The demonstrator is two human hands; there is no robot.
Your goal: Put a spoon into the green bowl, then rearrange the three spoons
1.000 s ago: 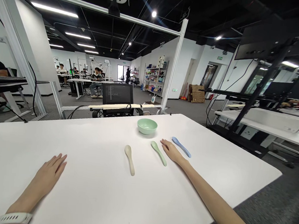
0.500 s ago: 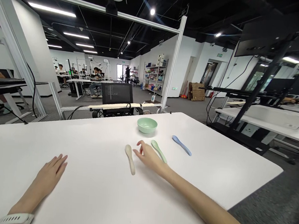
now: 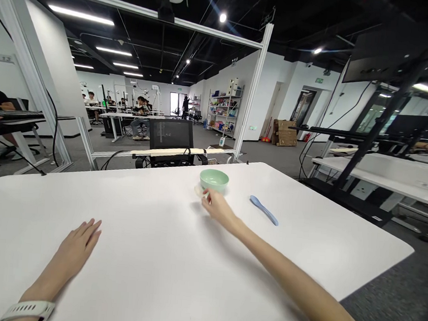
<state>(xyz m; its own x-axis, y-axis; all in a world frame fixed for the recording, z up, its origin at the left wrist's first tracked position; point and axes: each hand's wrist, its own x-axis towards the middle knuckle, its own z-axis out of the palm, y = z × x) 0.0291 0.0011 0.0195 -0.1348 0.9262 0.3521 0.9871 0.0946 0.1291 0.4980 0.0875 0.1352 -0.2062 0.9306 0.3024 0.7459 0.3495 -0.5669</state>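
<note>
In the head view my right hand (image 3: pixel 219 209) is closed on a beige spoon (image 3: pixel 198 191). The spoon's pale bowl end shows left of the fingertips, somewhat blurred, and its handle is hidden by the hand. Just behind the fingers stands a light green bowl (image 3: pixel 214 179); I cannot tell whether spoon and bowl touch. To the right of the hand lies a blue spoon (image 3: pixel 264 210). The green spoon is out of sight, apparently behind my hand and forearm. My left hand (image 3: pixel 77 246) rests flat on the table at the left, fingers stretched, holding nothing.
The white table (image 3: pixel 146 264) has rounded far corners. Past its far edge are a black office chair (image 3: pixel 171 136) and a metal frame (image 3: pixel 255 84). Another desk (image 3: pixel 390 174) stands at the right. Several people sit at desks farther back.
My right hand has taken hold of the beige spoon and lifted it from the table, moving it away from me to the green bowl. My left hand stays in place; the view shifted slightly.
</note>
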